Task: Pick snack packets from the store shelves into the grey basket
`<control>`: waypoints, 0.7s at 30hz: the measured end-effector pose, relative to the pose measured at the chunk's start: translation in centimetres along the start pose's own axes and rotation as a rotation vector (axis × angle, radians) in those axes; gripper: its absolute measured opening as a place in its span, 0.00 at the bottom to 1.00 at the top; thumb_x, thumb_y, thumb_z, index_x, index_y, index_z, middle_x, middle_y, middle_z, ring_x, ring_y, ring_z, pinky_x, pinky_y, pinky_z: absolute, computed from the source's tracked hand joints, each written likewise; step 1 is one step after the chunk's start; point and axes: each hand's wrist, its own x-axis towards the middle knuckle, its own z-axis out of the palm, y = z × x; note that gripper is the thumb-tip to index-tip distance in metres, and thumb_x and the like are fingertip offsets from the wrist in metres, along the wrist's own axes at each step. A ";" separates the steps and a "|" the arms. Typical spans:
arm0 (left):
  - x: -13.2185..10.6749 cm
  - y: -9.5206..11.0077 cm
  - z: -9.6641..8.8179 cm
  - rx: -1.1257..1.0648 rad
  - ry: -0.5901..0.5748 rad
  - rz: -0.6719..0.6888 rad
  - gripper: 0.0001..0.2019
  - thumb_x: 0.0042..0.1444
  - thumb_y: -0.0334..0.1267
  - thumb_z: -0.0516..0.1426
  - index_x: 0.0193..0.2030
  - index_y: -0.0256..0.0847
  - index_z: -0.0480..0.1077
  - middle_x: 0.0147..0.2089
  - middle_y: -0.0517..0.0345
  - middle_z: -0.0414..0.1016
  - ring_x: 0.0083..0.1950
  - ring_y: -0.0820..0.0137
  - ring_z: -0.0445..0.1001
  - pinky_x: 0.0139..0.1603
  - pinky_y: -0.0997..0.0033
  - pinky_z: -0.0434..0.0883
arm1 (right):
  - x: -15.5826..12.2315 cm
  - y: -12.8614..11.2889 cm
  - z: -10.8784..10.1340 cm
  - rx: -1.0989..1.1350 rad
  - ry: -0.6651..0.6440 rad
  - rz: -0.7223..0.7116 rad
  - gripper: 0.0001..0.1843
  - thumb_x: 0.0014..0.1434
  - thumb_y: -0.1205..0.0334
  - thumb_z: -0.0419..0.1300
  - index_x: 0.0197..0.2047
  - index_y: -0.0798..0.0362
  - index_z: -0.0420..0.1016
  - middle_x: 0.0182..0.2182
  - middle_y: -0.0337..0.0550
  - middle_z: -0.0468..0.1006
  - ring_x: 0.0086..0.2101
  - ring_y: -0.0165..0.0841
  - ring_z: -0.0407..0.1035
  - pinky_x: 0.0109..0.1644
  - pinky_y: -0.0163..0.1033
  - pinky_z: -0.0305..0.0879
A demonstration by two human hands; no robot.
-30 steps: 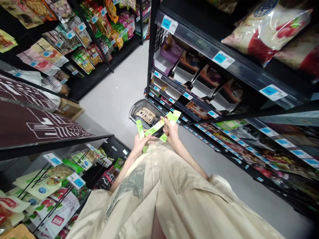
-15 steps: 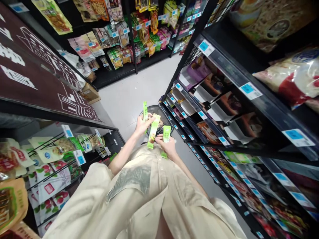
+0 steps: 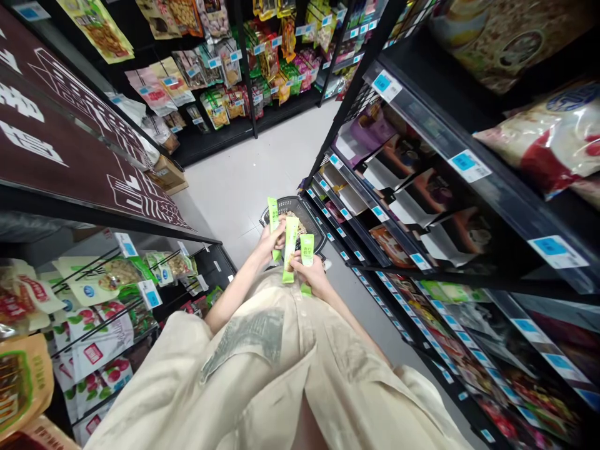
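My left hand [image 3: 272, 240] is closed on a slim green sachet [image 3: 272, 212], which sticks out above and below the fingers. Its fingertips also touch the top of a middle green sachet [image 3: 289, 253], printed with a picture near its lower end. My right hand [image 3: 313, 272] pinches that middle sachet's lower part and grips another green sachet [image 3: 307, 247] with white lettering. Below both hands is a black shopping basket [image 3: 290, 203]; a brownish package [image 3: 299, 225] inside it is partly hidden by the hands and sachets.
Black shelving with price tags [image 3: 465, 164] runs close along the right. Hanging snack bags [image 3: 100, 328] line the left, near a brown sign panel [image 3: 70, 125]. A cardboard box [image 3: 167, 175] sits on the pale floor [image 3: 244, 153], with a snack rack [image 3: 215, 137] beyond.
Both hands have shifted slightly, and the middle sachet now stands more upright. The left sachet tilts a little more to the left; the right one has moved slightly left.
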 end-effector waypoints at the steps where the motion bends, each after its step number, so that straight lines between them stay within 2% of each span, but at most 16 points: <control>1: -0.3 -0.2 -0.2 0.010 -0.068 -0.064 0.28 0.48 0.58 0.72 0.43 0.38 0.71 0.21 0.73 0.58 0.17 0.84 0.51 0.16 0.82 0.47 | 0.0 0.1 -0.1 0.030 -0.030 0.023 0.27 0.43 0.49 0.79 0.41 0.53 0.77 0.24 0.35 0.78 0.14 0.20 0.52 0.16 0.30 0.46; 3: -0.8 -0.6 -0.5 0.049 -0.157 -0.136 0.30 0.45 0.57 0.74 0.43 0.36 0.72 0.21 0.72 0.61 0.17 0.85 0.51 0.16 0.81 0.47 | 0.1 0.2 -0.5 0.071 -0.072 0.062 0.28 0.44 0.46 0.78 0.42 0.52 0.76 0.23 0.35 0.78 0.13 0.19 0.48 0.16 0.30 0.44; 4: -1.0 -0.8 -0.6 0.070 -0.160 -0.132 0.31 0.42 0.55 0.75 0.43 0.36 0.72 0.22 0.70 0.63 0.17 0.85 0.51 0.16 0.81 0.48 | 0.2 0.2 -0.6 0.076 -0.077 0.073 0.27 0.46 0.45 0.78 0.42 0.52 0.77 0.24 0.37 0.79 0.13 0.19 0.47 0.16 0.30 0.43; 7: -1.0 -1.3 -0.6 0.126 -0.008 -0.040 0.32 0.35 0.49 0.78 0.43 0.37 0.72 0.28 0.67 0.71 0.18 0.84 0.57 0.17 0.80 0.53 | 0.2 0.2 -0.8 0.052 -0.067 0.082 0.27 0.50 0.40 0.74 0.42 0.54 0.79 0.30 0.44 0.84 0.14 0.19 0.48 0.16 0.31 0.43; 9: -0.7 -1.5 -0.4 0.178 0.111 0.020 0.31 0.35 0.46 0.78 0.42 0.37 0.72 0.27 0.66 0.72 0.21 0.81 0.62 0.20 0.80 0.58 | 0.2 0.1 -0.8 0.033 -0.076 0.084 0.29 0.50 0.39 0.73 0.44 0.54 0.80 0.33 0.46 0.86 0.14 0.20 0.49 0.16 0.32 0.44; 12: -0.1 -1.6 0.0 0.232 0.172 0.083 0.28 0.36 0.45 0.78 0.41 0.37 0.72 0.27 0.66 0.72 0.23 0.79 0.65 0.23 0.79 0.62 | 0.2 0.1 -0.6 0.008 -0.080 0.099 0.29 0.47 0.42 0.76 0.45 0.55 0.81 0.35 0.47 0.86 0.14 0.21 0.48 0.16 0.33 0.44; 16: 0.1 -1.5 0.1 0.216 0.166 0.059 0.28 0.39 0.50 0.77 0.39 0.38 0.71 0.24 0.69 0.68 0.20 0.82 0.60 0.20 0.80 0.58 | 0.2 0.1 -0.5 -0.006 -0.063 0.111 0.25 0.47 0.43 0.76 0.38 0.55 0.79 0.31 0.45 0.85 0.14 0.20 0.46 0.15 0.32 0.40; 18: 0.0 -1.4 -0.1 0.157 0.115 0.006 0.29 0.44 0.57 0.74 0.40 0.38 0.71 0.24 0.69 0.66 0.18 0.83 0.55 0.17 0.80 0.52 | 0.2 0.2 -0.6 -0.018 -0.056 0.104 0.25 0.47 0.44 0.76 0.38 0.55 0.78 0.28 0.42 0.82 0.15 0.20 0.47 0.15 0.32 0.39; 21: -0.3 -1.2 -0.6 -0.004 -0.014 -0.073 0.30 0.53 0.66 0.66 0.45 0.38 0.73 0.25 0.66 0.67 0.17 0.81 0.55 0.15 0.80 0.50 | 0.2 0.5 -0.9 0.022 -0.031 0.057 0.26 0.45 0.50 0.78 0.43 0.52 0.77 0.24 0.34 0.75 0.18 0.23 0.55 0.18 0.31 0.50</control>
